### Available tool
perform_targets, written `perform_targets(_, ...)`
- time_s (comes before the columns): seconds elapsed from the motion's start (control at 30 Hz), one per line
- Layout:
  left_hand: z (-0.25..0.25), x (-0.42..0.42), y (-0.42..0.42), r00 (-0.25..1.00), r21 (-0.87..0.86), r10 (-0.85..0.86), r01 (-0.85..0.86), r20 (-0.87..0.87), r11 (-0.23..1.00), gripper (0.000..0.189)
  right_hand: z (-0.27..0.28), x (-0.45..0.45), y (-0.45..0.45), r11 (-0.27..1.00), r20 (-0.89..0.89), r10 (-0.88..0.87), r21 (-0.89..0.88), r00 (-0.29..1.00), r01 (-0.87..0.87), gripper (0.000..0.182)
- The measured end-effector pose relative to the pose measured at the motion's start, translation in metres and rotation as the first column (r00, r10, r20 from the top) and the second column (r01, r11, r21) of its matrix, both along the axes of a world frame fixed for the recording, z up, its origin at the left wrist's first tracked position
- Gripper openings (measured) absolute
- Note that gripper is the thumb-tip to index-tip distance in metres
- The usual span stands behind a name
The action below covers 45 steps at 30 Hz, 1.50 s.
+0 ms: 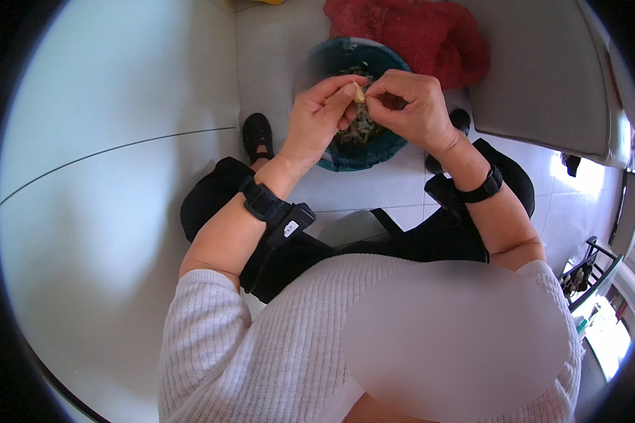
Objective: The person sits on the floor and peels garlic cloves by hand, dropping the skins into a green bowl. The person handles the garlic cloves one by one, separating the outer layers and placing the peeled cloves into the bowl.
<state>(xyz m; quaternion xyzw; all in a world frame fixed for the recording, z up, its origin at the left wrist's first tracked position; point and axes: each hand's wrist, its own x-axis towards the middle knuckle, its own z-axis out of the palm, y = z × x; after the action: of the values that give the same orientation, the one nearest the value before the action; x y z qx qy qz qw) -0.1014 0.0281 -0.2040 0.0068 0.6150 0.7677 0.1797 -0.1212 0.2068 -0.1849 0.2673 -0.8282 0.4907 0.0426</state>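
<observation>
A small pale yellow piece, perhaps a garlic clove (359,94), is pinched between the thumb and fingers of my left hand (325,113). My right hand (414,108) touches its right side with thumb and forefinger pressed together; whether these fingertips grip a bit of it is too small to tell. Both hands are over a round dark teal basin (368,161) on the floor. Inside the basin lies a heap of greenish-grey and pale scraps (361,129), partly hidden by my hands.
Red mesh-like cloth (410,39) lies against the basin's far side. A grey padded piece of furniture (540,79) stands at the right, a smooth white panel (111,174) at the left. My shoe (257,135) is left of the basin. A black rack (592,269) stands far right.
</observation>
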Motion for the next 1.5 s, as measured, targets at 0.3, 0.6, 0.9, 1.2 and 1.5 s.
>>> perform_targets(0.3,-0.007,-0.003,-0.005,0.992,0.073,-0.098,0.092,0.084,0.993,0.030,0.000,-0.008,0.004,0.985,-0.204,-0.096,0.119,0.974,0.122,0.006)
perform_targets(0.6,-0.012,-0.004,-0.006,0.987,0.128,-0.096,0.080,0.126,0.989,0.027,-0.006,-0.012,0.015,0.976,-0.151,-0.051,0.202,0.987,0.081,0.005)
perform_targets(0.9,-0.015,-0.002,-0.007,0.991,-0.063,-0.131,0.132,0.019,0.989,0.019,-0.010,-0.011,0.009,0.989,-0.182,0.096,0.133,0.979,-0.072,0.012)
perform_targets(1.2,-0.009,0.000,-0.005,1.000,-0.101,0.005,-0.006,-0.008,0.995,0.017,-0.006,-0.003,0.004,0.990,-0.057,0.003,0.138,0.998,0.005,0.007)
perform_targets(1.5,-0.008,0.000,-0.009,0.999,0.096,0.005,-0.001,-0.046,0.995,0.020,0.003,0.006,0.002,0.989,0.376,-0.011,-0.133,0.927,0.066,0.010)
